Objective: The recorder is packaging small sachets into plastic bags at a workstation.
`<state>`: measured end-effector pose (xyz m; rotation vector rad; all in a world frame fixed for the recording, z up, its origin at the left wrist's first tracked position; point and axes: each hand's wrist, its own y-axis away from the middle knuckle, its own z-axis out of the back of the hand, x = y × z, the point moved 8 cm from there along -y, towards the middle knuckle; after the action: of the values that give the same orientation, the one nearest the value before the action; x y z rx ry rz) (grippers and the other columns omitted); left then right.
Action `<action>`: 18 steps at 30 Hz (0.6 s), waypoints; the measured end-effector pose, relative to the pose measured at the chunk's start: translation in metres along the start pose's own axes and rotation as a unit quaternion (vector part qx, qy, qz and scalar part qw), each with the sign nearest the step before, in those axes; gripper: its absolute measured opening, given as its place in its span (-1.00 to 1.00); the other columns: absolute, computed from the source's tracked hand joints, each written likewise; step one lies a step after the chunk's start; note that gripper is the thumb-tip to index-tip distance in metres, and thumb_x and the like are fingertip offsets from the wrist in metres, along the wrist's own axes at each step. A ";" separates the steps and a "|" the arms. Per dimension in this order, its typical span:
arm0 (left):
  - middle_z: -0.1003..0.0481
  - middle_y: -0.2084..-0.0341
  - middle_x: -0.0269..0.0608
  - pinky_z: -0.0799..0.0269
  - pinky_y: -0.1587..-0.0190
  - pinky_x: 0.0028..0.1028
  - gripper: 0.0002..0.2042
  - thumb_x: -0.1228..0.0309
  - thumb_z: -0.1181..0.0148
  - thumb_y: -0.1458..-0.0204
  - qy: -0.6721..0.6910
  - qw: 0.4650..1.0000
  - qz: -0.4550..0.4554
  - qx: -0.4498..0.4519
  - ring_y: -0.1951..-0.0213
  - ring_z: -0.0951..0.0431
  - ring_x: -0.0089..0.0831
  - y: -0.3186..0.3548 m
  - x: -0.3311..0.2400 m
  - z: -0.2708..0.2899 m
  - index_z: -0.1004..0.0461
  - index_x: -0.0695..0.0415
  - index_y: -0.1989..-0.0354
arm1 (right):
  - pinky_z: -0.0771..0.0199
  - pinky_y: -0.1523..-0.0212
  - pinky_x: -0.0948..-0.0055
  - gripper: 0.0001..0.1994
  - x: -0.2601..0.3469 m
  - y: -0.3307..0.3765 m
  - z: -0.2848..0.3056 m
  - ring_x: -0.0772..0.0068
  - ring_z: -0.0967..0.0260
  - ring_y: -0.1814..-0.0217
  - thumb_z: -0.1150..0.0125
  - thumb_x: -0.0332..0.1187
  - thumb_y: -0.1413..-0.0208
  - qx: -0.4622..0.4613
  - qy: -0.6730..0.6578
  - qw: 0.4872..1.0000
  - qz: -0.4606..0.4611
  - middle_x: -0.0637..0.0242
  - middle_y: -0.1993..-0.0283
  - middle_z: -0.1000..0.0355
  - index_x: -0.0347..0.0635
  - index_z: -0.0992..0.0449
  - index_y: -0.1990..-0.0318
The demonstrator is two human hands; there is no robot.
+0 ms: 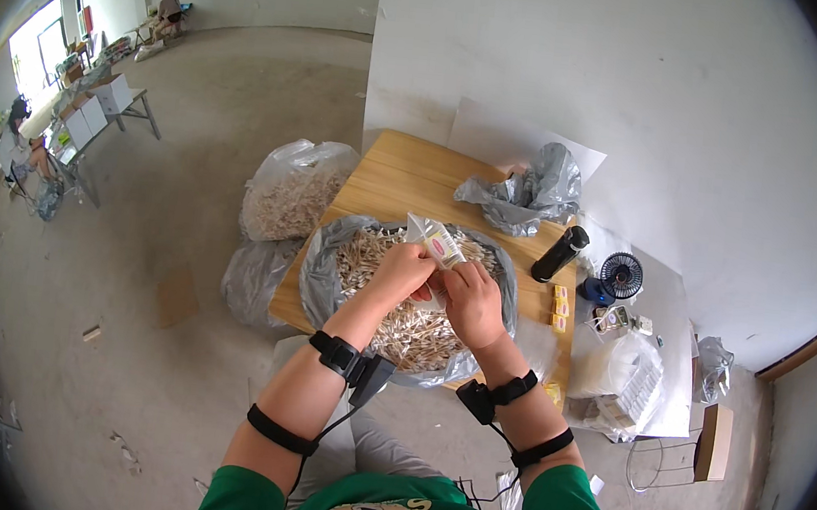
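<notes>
Bare, smooth concrete floor spreads to the left of the fingers, and one plain white wall stands beyond them. Under the hands is one table of pale, grained wood.

Two hands meet over it. Both the left hand and the right hand have their fingers drawn in narrow, pinching one clear packet between them; it is thin, shiny plastic with a pale printed label, tilted, its pointed end sticking out beyond the fingertips. Each forearm wears two black straps.

Directly below the fingers sits one wide grey bag, its soft, wrinkled rim folded open around a heap of cotton swabs, too many to count: thin, straight, wood-coloured sticks with white tips.

Beyond the fingers and to the right lies one crumpled grey plastic sheet, glossy and creased. Nearer on that side are one black, cylindrical bottle, one small round fan with dark blades, and at least three little yellow boxes lined up together. Further right rests one cloudy plastic bag.

To the left of the fingers, beside the table, two bulging bags are piled, the upper one see-through and packed with sticks.
</notes>
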<state>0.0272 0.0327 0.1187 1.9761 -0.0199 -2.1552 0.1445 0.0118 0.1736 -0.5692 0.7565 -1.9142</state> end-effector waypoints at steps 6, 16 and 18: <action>-0.49 0.64 -0.24 -0.34 0.65 -0.61 -0.84 0.45 -0.02 -0.04 0.086 0.996 0.013 0.022 0.70 -0.43 -0.58 0.001 0.010 -0.004 -0.49 0.27 0.41 | -0.41 0.39 0.27 -0.89 -0.003 -0.003 0.007 0.13 -0.35 0.36 -0.21 -0.46 0.12 -0.024 -0.067 0.997 -0.029 0.21 0.43 -0.35 -0.20 -0.44 0.39; -0.51 0.60 -0.27 -0.34 0.63 -0.63 -0.83 0.42 -0.03 -0.11 0.064 0.998 -0.015 0.021 0.68 -0.42 -0.61 -0.001 0.016 -0.007 -0.50 0.26 0.36 | -0.40 0.34 0.25 -0.84 -0.036 -0.015 -0.009 0.04 -0.42 0.33 -0.18 -0.47 0.08 0.069 -0.124 0.979 -0.146 0.09 0.38 -0.41 -0.25 -0.44 0.29; -0.52 0.62 -0.22 -0.39 0.66 -0.60 -0.81 0.43 0.00 -0.11 0.045 0.998 -0.037 0.007 0.70 -0.47 -0.56 -0.001 0.015 -0.005 -0.50 0.29 0.36 | -0.40 0.33 0.25 -0.85 -0.037 -0.018 -0.012 0.05 -0.43 0.32 -0.17 -0.46 0.07 0.083 -0.120 0.978 -0.148 0.08 0.38 -0.43 -0.25 -0.44 0.29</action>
<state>0.0304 0.0321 0.1036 2.1115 0.0534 -2.1116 0.1415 0.0540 0.1753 -0.8266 0.3687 -2.1064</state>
